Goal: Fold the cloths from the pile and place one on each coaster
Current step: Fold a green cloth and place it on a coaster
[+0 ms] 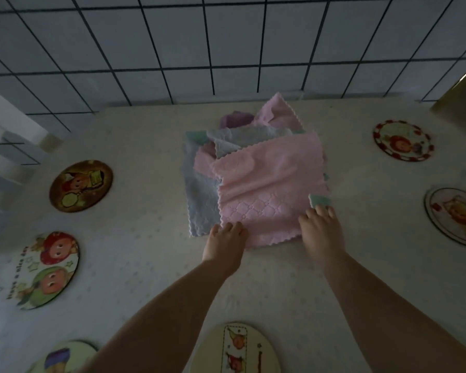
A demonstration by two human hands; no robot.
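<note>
A pile of cloths lies in the middle of the table, with a pink cloth [269, 184] spread on top. Under it show a blue cloth [199, 195], a grey-blue one [242, 138], a purple one [234, 119] and another pink one [277, 114]. My left hand [223, 243] rests on the pink cloth's near left corner. My right hand [320, 232] lies on its near right corner, fingertips by a green cloth corner [319, 200]. Round picture coasters ring the pile: brown [81, 185] and "have a nice day" [47, 269] at left, red-rimmed [402, 140] at right.
More coasters lie at the right edge [455, 216], near centre [237, 348] and near left [65, 356]. A tiled wall [226, 44] stands right behind the pile. A white appliance [3, 146] sits at the far left. The table [135, 238] has a pale dotted cover.
</note>
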